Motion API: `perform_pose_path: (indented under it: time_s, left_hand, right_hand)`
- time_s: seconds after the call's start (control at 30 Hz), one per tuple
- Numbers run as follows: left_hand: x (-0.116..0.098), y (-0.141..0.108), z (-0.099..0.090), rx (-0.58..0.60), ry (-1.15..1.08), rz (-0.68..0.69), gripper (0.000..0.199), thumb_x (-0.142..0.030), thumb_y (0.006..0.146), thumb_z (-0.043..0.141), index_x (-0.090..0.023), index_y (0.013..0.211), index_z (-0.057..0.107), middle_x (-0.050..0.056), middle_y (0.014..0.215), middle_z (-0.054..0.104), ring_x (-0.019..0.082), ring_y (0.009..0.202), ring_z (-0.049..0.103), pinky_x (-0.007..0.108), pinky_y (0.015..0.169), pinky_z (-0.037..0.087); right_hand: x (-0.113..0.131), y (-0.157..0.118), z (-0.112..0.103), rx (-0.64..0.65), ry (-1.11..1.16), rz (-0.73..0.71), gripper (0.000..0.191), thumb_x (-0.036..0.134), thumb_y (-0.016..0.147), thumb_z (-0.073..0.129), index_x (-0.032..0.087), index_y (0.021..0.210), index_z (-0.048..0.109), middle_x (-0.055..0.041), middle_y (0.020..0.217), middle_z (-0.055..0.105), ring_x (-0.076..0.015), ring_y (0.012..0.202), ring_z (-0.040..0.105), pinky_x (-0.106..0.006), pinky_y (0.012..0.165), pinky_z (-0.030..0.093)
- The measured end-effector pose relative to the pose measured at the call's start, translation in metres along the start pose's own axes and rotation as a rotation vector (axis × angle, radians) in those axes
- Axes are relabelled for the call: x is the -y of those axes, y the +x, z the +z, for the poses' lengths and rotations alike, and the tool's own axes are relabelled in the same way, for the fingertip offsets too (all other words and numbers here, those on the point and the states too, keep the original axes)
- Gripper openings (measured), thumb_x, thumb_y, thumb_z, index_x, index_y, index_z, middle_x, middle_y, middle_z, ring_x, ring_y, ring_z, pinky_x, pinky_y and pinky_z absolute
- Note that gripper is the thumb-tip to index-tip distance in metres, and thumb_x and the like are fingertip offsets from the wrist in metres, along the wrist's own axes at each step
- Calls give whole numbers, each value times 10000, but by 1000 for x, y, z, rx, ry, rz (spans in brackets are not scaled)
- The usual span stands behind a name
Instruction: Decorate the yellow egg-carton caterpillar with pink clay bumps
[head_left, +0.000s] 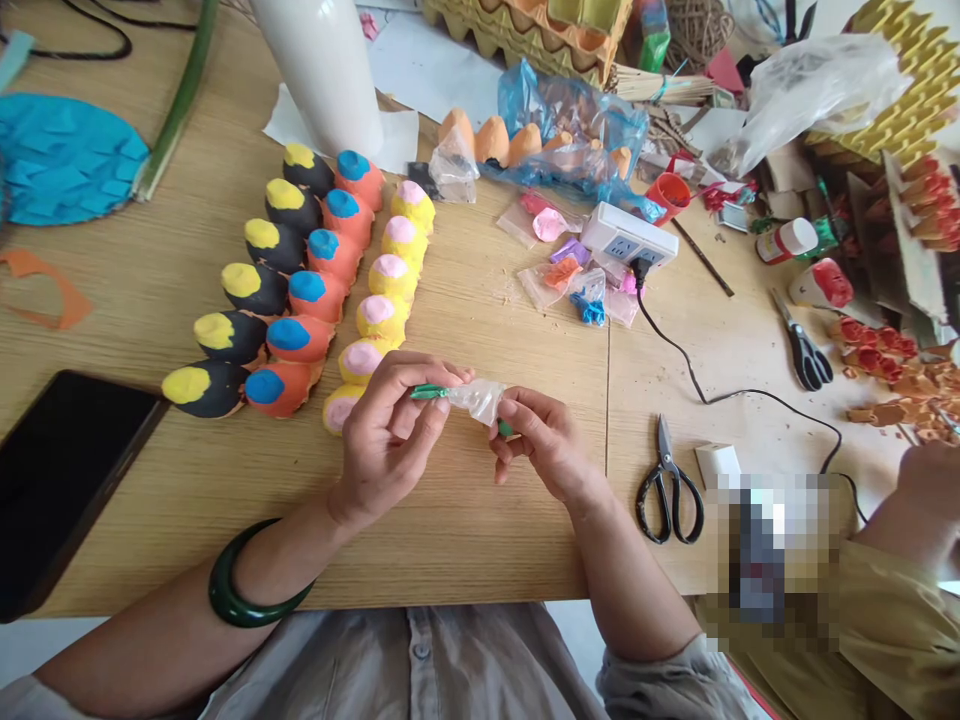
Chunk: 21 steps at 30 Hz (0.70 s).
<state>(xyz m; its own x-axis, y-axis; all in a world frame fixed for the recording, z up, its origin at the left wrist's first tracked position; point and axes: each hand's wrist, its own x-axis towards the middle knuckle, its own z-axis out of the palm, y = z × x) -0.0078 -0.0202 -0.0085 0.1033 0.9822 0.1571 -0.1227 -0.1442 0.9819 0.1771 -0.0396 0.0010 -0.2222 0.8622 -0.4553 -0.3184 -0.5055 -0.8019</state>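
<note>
Between my two hands is a small clear plastic bag (480,400) with green bits at both ends. My left hand (394,430) pinches the bag near a narrow green strip (429,392). The fingers of my right hand (544,435) close on the other end, where a green lump (505,428) shows, partly covered by the fingers. Just left of my hands stand rows of painted egg-carton cups: yellow ones with pink tops (377,315), orange ones with blue tops (307,290) and black ones with yellow tops (259,285).
Black-handled scissors (667,490) lie right of my right hand. A white power strip (630,235) trails a black cord, beside small bags of coloured clay (566,270). A dark phone (67,480) lies left. A white vase (322,70) stands behind. Another person's hand (930,490) is at far right.
</note>
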Motion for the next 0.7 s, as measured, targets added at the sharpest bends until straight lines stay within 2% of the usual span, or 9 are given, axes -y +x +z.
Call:
perform_pose_path:
  time_s: [0.07,0.13,0.2,0.3,0.37,0.47,0.57,0.7]
  left_hand:
    - [0,0,0,26,4,7,64,-229,940,734,-231,1005,735,56,1081,659,237,1100,711,429,1084,596]
    - [1,0,-2,61,12,-36,70,-232,927,735,-224,997,740,66,1086,671,245,1132,705,411,1087,587]
    - [3,0,-4,106,29,-58,106,-246,937,703,-231,1030,752,80,1119,691,264,1202,680,405,1106,564]
    - [4,0,-6,150,133,5,180,-250,946,678,-253,1109,754,81,1168,715,282,1244,643,423,1133,519]
    - [3,1,-5,156,273,71,204,-242,914,728,-257,1117,751,71,1150,736,278,1187,656,419,1105,512]
    - [1,3,-1,159,437,132,200,-220,876,763,-246,1074,759,58,1071,771,258,1065,697,382,1006,538]
    - [-1,4,1,151,468,106,216,-188,882,709,-246,1078,780,51,1047,809,249,1019,733,356,948,569]
    - [-2,4,0,145,435,26,204,-185,863,705,-268,1000,831,32,1020,850,246,973,771,342,932,594]
  right_hand:
    - [-2,1,0,-41,-69,-34,424,564,849,805,181,769,641,19,718,639,-82,503,537,-234,428,576]
    - [-4,1,0,-135,-202,-117,369,522,882,758,194,770,630,31,667,619,-86,474,530,-224,414,530]
    - [-5,0,1,-253,-415,-237,278,417,909,709,205,755,614,42,622,579,-88,473,509,-215,416,459]
    - [-6,-3,3,-387,-765,-459,212,252,913,649,215,716,582,40,618,553,-90,531,485,-234,497,404]
    - [-8,-6,6,-381,-903,-565,218,214,927,628,219,718,569,36,638,564,-92,558,482,-248,540,399]
    - [-9,-7,7,-293,-960,-630,220,223,975,607,227,757,577,27,674,590,-100,581,502,-253,558,411]
    - [-8,-8,7,-260,-971,-651,211,235,999,583,235,789,587,16,704,607,-111,599,521,-259,572,430]
    - [-4,-7,6,-325,-962,-660,204,185,946,586,237,750,561,23,685,596,-109,580,506,-263,567,422]
